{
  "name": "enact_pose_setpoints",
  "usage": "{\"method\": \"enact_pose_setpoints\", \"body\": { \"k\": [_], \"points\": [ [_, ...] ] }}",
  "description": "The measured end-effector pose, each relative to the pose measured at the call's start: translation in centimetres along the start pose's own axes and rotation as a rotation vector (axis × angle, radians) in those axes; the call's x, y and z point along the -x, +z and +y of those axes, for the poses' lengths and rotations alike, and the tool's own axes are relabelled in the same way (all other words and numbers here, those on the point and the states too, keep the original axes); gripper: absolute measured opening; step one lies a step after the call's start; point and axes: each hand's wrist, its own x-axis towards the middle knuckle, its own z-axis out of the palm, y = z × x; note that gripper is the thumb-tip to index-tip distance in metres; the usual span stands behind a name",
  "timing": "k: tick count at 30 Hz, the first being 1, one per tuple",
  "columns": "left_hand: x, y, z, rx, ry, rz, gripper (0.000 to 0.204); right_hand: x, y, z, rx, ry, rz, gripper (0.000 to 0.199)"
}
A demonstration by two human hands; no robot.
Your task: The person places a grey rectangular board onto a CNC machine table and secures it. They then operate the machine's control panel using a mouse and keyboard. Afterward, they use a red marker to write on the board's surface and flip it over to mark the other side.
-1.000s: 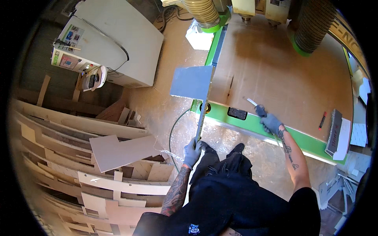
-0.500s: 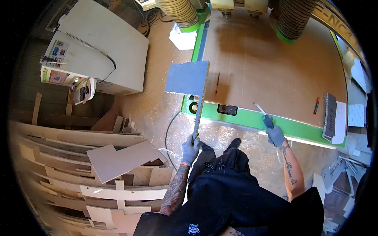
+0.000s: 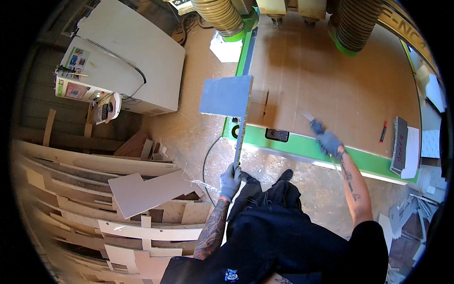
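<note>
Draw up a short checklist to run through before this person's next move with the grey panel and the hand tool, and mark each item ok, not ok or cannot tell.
1. Left hand gloved and closed on the grey panel: ok.
2. Panel held by its lower end only, its wide part high above the grip, so it may swing: not ok.
3. Right hand gloved, holding the small pale-bladed tool: ok.
4. Tool tip over the brown machine bed: ok.
5. Hose on the floor near the feet: not ok.
6. Machine stopped: cannot tell.
</note>
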Motion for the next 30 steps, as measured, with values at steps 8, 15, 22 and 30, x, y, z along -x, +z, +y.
{"method": "enact_pose_setpoints", "body": {
  "k": [8, 15, 22, 30],
  "points": [
    [-0.3, 1.3, 1.5, -0.048, 0.009, -0.028, 0.026, -0.6, 0.8, -5.2, 0.121, -0.009, -0.068, 0.022],
    [0.9, 7.7, 3.2, -0.13, 0.07, -0.113, 0.03, -4.8, -10.7, 0.4, 0.271, -0.173, 0.725, 0.029],
    [1.7, 11.9, 6.6, -0.18, 0.134, -0.125, 0.03, -5.2, -9.1, 0.8, 0.773, -0.719, 1.115, 0.058],
    [1.3, 14.4, 6.9, -0.26, 0.078, -0.203, 0.035, 1.5, 17.6, -4.2, -0.591, -0.36, 0.311, 0.052]
  ]
}}
